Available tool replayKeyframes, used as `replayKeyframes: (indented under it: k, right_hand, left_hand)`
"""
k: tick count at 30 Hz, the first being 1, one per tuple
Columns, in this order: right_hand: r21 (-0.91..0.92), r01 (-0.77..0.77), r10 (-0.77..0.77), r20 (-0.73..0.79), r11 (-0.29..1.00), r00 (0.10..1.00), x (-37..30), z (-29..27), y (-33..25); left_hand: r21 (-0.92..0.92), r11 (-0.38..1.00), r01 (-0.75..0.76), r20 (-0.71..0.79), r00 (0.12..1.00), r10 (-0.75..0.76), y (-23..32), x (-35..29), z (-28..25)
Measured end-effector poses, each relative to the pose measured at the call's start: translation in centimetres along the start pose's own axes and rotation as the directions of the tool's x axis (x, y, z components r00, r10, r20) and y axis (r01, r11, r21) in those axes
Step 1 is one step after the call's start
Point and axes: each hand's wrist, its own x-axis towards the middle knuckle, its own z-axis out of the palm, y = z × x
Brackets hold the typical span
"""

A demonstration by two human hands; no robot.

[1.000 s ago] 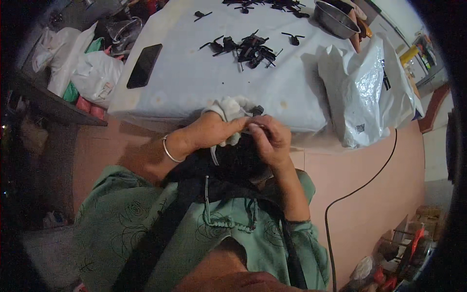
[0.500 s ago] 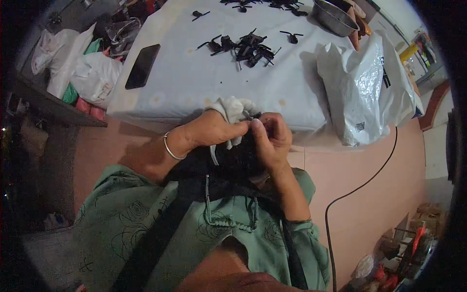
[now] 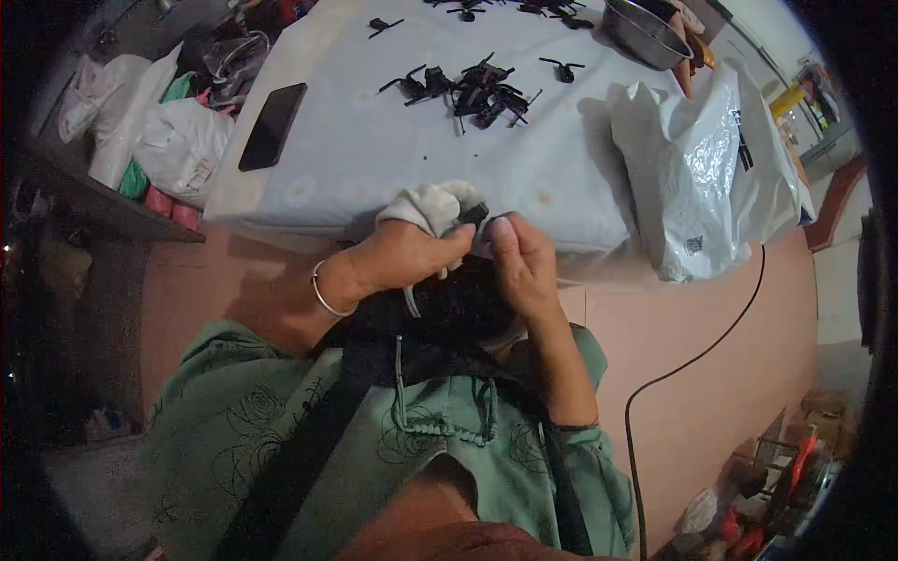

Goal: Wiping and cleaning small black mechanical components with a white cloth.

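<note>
Just in front of the table's near edge, my left hand (image 3: 412, 251) is closed, its bare thumb pressing a small black plastic piece (image 3: 477, 214) against white cloth (image 3: 426, 208). The cloth wraps or covers the fingers; whether it is a glove, I cannot tell. Close beside it my right hand (image 3: 526, 262) pinches thumb and forefinger together at a dark, thin part by the piece's right side. Fingertips hide most of that part. Farther off on the table lies a heap of similar black pieces (image 3: 486, 92) with thin arms, and a single one (image 3: 564, 69) sits to its right.
A pale cloth covers the table (image 3: 346, 140). On it lie a black phone (image 3: 272, 127) at left, a metal bowl (image 3: 645, 35) at far right and a white plastic bag (image 3: 678, 178) at right. A black cable (image 3: 692, 359) runs along the floor. Filled bags (image 3: 182, 145) stand at left.
My hands have drawn slightly apart, and the left has turned and shifted a little left. The black piece now shows above the left thumb, where fingers covered it before.
</note>
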Motion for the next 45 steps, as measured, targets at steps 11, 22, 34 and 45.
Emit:
replayKeyframes:
  k: [11,22,34,45]
  right_hand:
    - [0.234,-0.158,0.147,0.066,0.959,0.987,-0.6,1.7,1.6]
    - [-0.114,-0.028,0.051,0.209,0.993,0.977,-0.1,-0.6,0.0]
    - [0.056,-0.077,0.069,0.127,0.995,0.989,-0.1,-0.7,0.3]
    - [-0.164,0.009,0.017,0.154,0.986,0.988,-0.3,0.2,1.0]
  left_hand:
    - [0.665,0.589,-0.458,0.065,0.822,0.566,-0.1,0.0,0.6]
    - [-0.098,0.991,-0.094,-0.167,0.983,0.077,-0.8,0.8,-0.9]
    - [0.174,0.951,-0.256,0.178,0.958,0.225,0.0,-0.1,-0.5]
    - [0.437,0.798,-0.415,0.099,0.904,0.417,-1.5,0.6,0.7]
